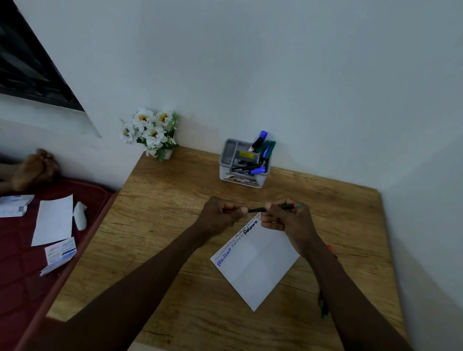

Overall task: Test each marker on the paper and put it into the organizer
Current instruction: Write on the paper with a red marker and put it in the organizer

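Forearms fill the bottom edge, both hands meeting mid-frame: left hand (219, 215) clenched round one end of the black marker (256, 210), right hand (284, 219) gripping its barrel. It lies left-to-right, just above the paper's (257, 269) top corner. Likely uncapping. The organizer (223, 164) stands straight beyond, upper centre.

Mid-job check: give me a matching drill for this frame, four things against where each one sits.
Things: 1 organizer; 2 paper; 3 flowers; 4 marker.
Places: A held by left hand and right hand; B table's far left corner; C flat, just below the hands; D far edge, middle.
Pairs: 1-D, 2-C, 3-B, 4-A.
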The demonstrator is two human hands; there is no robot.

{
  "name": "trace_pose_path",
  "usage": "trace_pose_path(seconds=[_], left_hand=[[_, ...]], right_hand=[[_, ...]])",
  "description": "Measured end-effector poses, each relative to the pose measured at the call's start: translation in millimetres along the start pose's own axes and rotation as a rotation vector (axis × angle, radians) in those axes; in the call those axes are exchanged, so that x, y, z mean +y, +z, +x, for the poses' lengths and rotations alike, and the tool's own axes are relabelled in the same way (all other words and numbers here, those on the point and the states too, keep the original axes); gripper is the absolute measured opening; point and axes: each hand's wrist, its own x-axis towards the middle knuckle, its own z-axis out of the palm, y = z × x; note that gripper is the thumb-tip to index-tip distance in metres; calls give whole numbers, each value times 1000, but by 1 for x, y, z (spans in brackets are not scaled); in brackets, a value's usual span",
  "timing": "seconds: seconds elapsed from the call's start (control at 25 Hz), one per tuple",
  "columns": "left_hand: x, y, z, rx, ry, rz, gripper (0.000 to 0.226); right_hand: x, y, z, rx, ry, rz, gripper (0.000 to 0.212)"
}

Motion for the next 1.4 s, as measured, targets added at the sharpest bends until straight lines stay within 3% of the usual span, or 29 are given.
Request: trace_pose_path(seconds=[0.12, 0.28, 0.52, 0.76, 0.84, 0.92, 1.0, 1.12, 1.24, 1.32, 1.4], left_hand=[[5, -1, 3, -95, -15, 66, 27], [16, 6, 7, -55, -87, 31, 26], [25, 5, 15, 5, 71, 145, 27], [27, -12, 30, -9, 53, 185, 12], [30, -19, 34, 18, 57, 174, 14], [35, -24, 36, 52, 82, 128, 23], [35, -25, 37, 130, 47, -51, 29], [20, -33, 34, 335, -33, -263, 39], [-15, -38, 27, 386, 25, 145, 20], [-31, -36, 24, 265, 100, 384, 9], [-36, -30, 24, 176, 127, 510, 17]], right_hand=[[-3, 5, -3, -84, -18, -126, 17], [-14, 17, 5, -136, -15, -177, 13], [-23, 20, 16, -128, -27, -229, 16], [-32, 21, 38, -209, -252, -955, 11], [-34, 29, 41, -255, -309, -1202, 13], [-31, 35, 47, -304, -336, -1303, 12], [-28, 37, 51, -300, -297, -1194, 8], [-30, 37, 49, -151, -281, -924, 18], [-47, 45, 44, -1, -410, -665, 43], [-61, 56, 50, 70, -478, -600, 57], [-73, 67, 61, 160, -526, -603, 71]])
